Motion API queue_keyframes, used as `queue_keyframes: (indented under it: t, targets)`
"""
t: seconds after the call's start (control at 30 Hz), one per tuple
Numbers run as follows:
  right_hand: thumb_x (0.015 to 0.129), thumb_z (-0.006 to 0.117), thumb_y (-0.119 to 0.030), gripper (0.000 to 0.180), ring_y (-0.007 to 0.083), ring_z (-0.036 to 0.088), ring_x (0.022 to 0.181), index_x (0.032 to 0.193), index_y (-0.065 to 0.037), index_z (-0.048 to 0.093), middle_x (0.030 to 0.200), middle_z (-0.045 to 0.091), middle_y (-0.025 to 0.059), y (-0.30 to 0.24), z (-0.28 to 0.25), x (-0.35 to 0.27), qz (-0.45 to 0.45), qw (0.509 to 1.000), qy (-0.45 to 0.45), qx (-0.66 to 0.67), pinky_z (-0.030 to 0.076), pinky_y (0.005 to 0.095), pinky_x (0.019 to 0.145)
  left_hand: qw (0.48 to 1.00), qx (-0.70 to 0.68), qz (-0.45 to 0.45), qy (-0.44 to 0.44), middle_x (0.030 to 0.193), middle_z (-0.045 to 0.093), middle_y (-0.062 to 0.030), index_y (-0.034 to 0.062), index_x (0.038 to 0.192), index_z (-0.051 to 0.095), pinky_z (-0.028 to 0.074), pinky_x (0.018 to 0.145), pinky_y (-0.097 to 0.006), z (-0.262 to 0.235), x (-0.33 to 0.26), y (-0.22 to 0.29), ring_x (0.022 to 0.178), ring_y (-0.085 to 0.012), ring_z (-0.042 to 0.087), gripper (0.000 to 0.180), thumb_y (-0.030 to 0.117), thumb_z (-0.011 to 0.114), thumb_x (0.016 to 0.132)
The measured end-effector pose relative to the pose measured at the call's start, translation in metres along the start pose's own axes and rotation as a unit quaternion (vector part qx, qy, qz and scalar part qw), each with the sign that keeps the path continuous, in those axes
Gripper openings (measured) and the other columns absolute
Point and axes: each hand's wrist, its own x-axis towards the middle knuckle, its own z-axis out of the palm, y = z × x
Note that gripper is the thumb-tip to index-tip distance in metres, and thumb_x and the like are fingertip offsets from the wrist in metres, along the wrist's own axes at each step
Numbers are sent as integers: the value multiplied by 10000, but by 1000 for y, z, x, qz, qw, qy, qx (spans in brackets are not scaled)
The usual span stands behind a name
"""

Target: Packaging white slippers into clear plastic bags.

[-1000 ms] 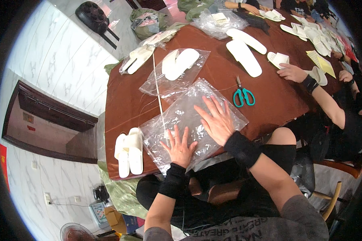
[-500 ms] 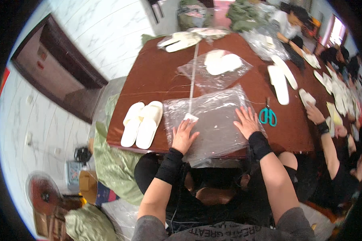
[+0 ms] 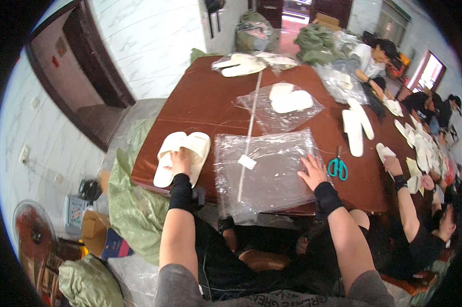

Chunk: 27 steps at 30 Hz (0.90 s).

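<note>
Brown table [image 3: 200,110], and a clear plastic bag [image 3: 277,179] lies flat at its six o'clock! White slippers [image 3: 200,146] at eight: left hand [image 3: 181,163] on them, grip clamped or not, can't tell. Right hand [image 3: 314,173], fingers apart, rests at the bag's three o'clock; teal scissors [image 3: 338,160] just beside.

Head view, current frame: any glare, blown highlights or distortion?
Head view: glints streak the clear bag; the bagged slippers beyond it look washed out; the dark door frame at left bends with the fisheye; corners fall to black.
</note>
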Motion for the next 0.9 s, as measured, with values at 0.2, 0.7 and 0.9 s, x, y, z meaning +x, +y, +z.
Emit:
queue_keyframes:
  t: [0.2,0.7,0.9]
  targets:
    - [854,585,-468,634,373,183,1411,1411,-240,386,1529,260,80,-6,-1,4,-3,999,-32,10,155,650,1085,964,-190,137,130,1217,536,-182,8,1175,615,235,1049,-540,-60,-39,38,1163,-369,469,408,331,486,960]
    - [808,644,-211,339,375,506,1069,1126,-109,586,1151,534,135,28,-13,13,8,969,238,72,427,477,922,934,-129,334,-6,1241,487,-260,26,1238,533,323,1003,-527,96,-188,148,1117,-404,495,417,250,586,890]
    - [814,659,-228,371,386,546,983,1119,-55,536,1025,541,197,102,-29,-22,171,963,169,-120,489,474,804,905,-171,370,-124,1000,642,-119,57,1008,638,467,828,-439,21,-189,156,963,-352,582,185,103,590,835]
